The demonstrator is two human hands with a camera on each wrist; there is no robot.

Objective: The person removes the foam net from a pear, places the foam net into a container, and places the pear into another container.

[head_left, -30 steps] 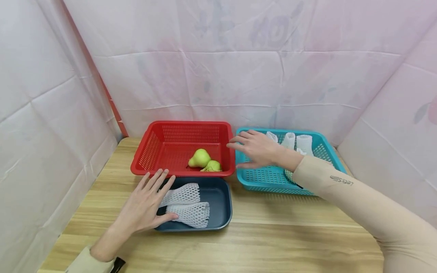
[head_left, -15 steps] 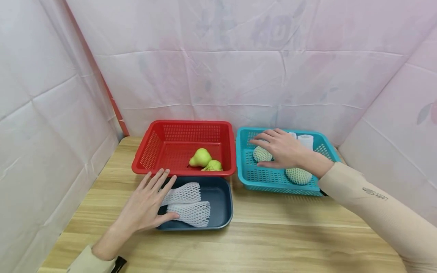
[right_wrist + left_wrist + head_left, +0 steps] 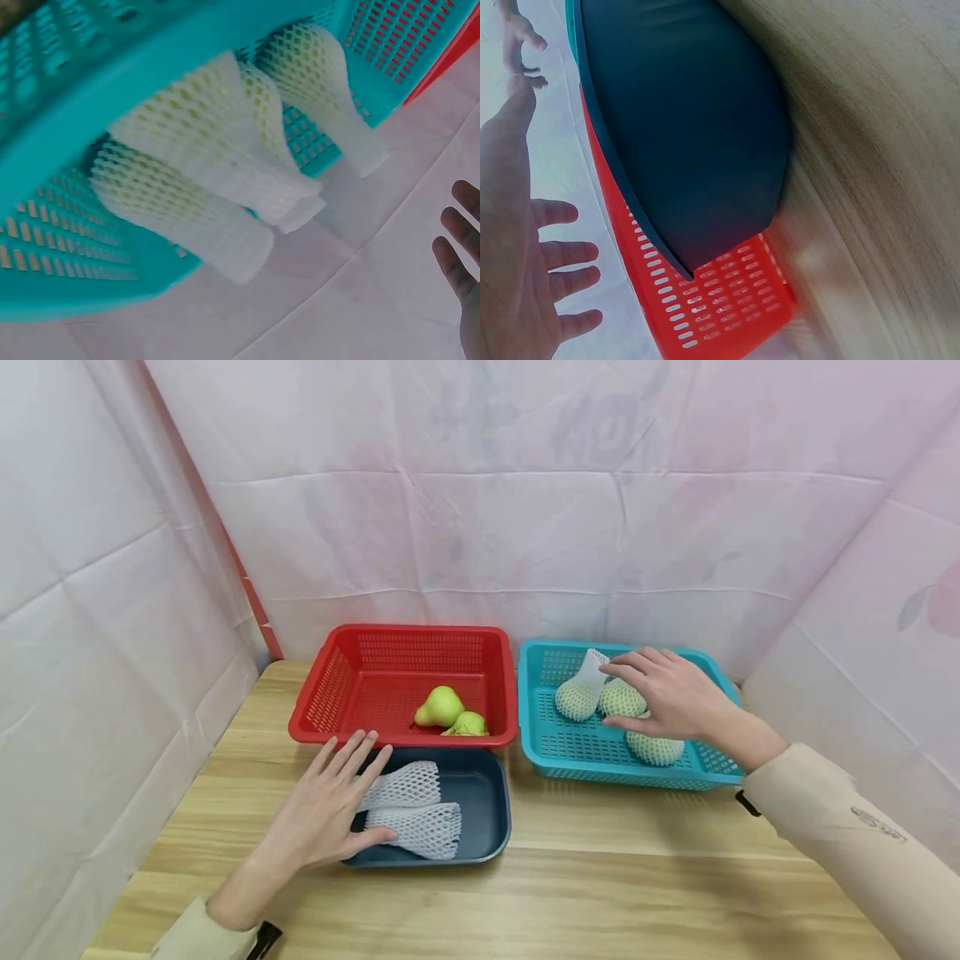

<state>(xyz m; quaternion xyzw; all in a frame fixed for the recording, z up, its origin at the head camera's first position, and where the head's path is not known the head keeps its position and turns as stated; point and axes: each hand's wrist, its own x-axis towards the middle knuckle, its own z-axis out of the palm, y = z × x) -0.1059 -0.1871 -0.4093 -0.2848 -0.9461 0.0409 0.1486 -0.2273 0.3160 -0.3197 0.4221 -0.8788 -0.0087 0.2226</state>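
My right hand (image 3: pixel 675 697) hovers with spread fingers over the teal basket (image 3: pixel 592 766), holding nothing. Under and beside it lie several pears in white foam nets, among them one at the left (image 3: pixel 577 699) and one near the front rim (image 3: pixel 655 749); the right wrist view shows a netted pear (image 3: pixel 180 202) with its net end sticking up. Fingers spread, my left hand (image 3: pixel 318 810) is over the left side of the dark blue tray (image 3: pixel 483 827), beside two white foam nets (image 3: pixel 423 831). Whether it touches them I cannot tell.
Behind the tray stands the red basket (image 3: pixel 405 741), with a bare green pear (image 3: pixel 440 707) and another (image 3: pixel 468 724) at its front right. The wooden table (image 3: pixel 540 893) carries all three containers. White printed sheets hang behind and at both sides.
My right hand has moved right across the teal basket, from near the red basket's edge, uncovering the netted pears at the left. The left hand has hardly moved.
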